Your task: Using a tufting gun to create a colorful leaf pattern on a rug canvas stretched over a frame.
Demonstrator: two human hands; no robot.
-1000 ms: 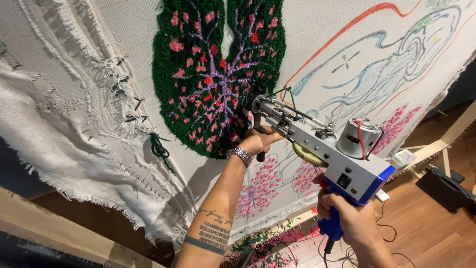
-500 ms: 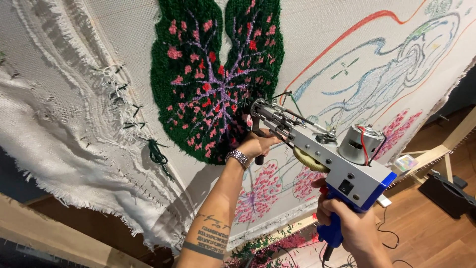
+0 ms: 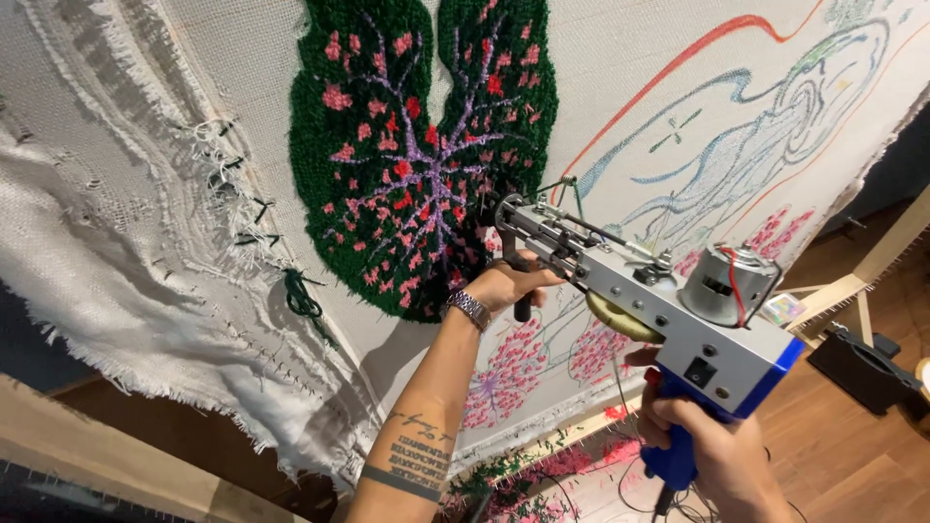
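A: Anything moved?
B: Barely; the tufting gun [image 3: 649, 291] sits a touch lower against the green tufted patch [image 3: 426, 145].
A: Its direction?
B: Long axis slants up-left, needle touching the patch's lower right edge.
A: Hands?
B: Left hand [image 3: 509, 286] wraps the front handle; right hand [image 3: 712, 455] grips the blue handle.

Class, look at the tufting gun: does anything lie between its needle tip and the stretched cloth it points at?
Nothing visible does. The tufting gun has its needle tip right at the cloth, beside the green tufted patch. The left hand holds the front handle below the tip, and the right hand holds the blue rear handle.
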